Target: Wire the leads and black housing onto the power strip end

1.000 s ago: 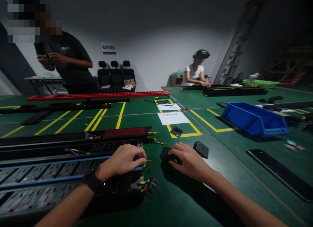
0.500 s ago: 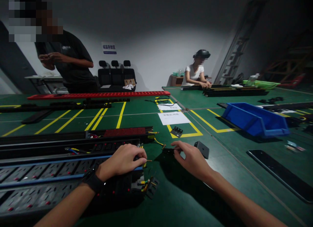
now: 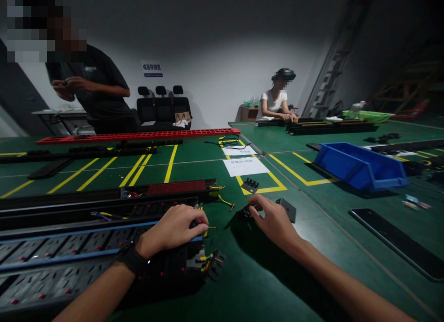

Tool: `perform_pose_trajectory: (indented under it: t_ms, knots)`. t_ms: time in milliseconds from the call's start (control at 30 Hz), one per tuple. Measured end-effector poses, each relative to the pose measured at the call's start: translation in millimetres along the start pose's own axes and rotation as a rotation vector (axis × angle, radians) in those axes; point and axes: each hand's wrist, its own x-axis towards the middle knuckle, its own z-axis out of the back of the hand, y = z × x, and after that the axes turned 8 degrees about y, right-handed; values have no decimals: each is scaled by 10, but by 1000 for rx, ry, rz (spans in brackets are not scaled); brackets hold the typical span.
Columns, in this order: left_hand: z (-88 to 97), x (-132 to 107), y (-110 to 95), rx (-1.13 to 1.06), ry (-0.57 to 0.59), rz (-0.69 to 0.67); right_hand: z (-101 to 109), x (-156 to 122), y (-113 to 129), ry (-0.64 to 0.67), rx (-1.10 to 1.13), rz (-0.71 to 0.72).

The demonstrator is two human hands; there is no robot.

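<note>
My left hand (image 3: 180,227), a dark watch (image 3: 132,257) on its wrist, rests over the ends of black power strips (image 3: 79,241). Its thumb and forefinger pinch a thin piece with a brass-coloured tip (image 3: 212,227); the rest is hidden in the fingers. To the right, my right hand (image 3: 272,218) pinches a small black slotted end plate (image 3: 244,211) just above the table. A similar end plate (image 3: 216,265) stands at the nearest strip's end, beside a yellow-green wire (image 3: 204,259). Another yellow wire (image 3: 225,201) with a metal terminal sticks out from a farther strip.
Farther off lie a slotted black plate (image 3: 250,185), a dark block (image 3: 287,210) and a white paper (image 3: 245,166). A blue bin (image 3: 360,167) and a phone (image 3: 395,243) are on the right. A long red rail (image 3: 138,136) crosses behind; two people work beyond.
The end plate in my right hand has turned, so its slotted face now shows instead of its edge. My left hand stays put. The view has shifted slightly.
</note>
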Motion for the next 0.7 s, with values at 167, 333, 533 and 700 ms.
perform_pose_trajectory:
  t_ms: [167, 333, 533, 700]
  knots:
    - [1, 0, 4, 2, -7, 6, -26, -8, 47, -69, 126, 9]
    - [3, -6, -7, 6, -7, -5, -65, -30, 101, -19, 121, 41]
    - [6, -5, -10, 0, -5, -4, -76, -28, 138, 89, 146, 22]
    - [6, 0, -7, 2, -3, -5, -145, -33, 38, 130, 69, -2]
